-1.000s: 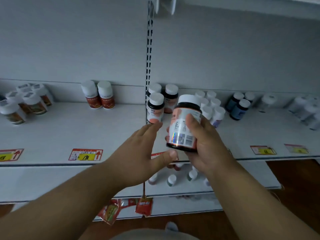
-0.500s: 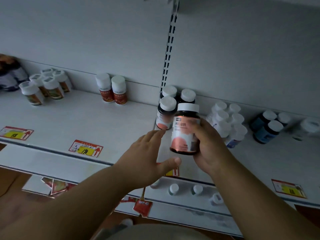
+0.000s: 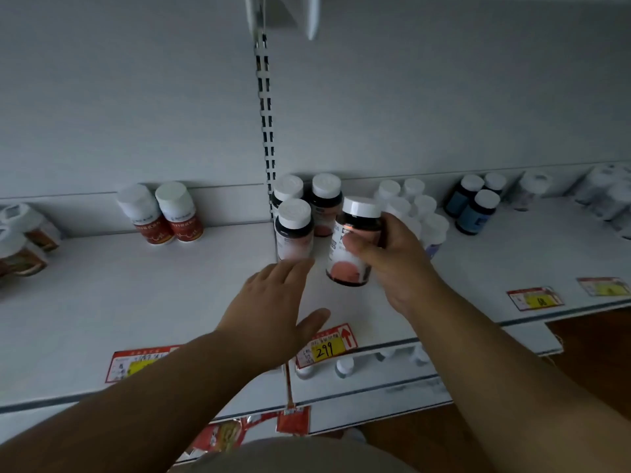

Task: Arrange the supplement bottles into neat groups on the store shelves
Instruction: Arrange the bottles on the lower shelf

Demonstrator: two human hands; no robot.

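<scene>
My right hand (image 3: 396,264) grips a dark supplement bottle (image 3: 353,244) with a white cap and a pink-and-white label, held upright just above the white shelf (image 3: 170,295). It hangs right beside three matching bottles: one in front (image 3: 293,230) and two at the back (image 3: 326,203). My left hand (image 3: 273,308) hovers flat over the shelf, fingers straight and pointing at the front bottle, holding nothing.
Two red-labelled bottles (image 3: 164,216) stand to the left, and several brown-labelled ones (image 3: 20,240) at the far left. White bottles (image 3: 416,209) and blue ones (image 3: 474,203) stand to the right. Price tags (image 3: 327,346) line the shelf edge. A lower shelf holds more bottles (image 3: 345,367).
My right hand has carried the bottle forward and lower, closer to the three matching bottles. My left hand has reached further in over the shelf. The view has shifted.
</scene>
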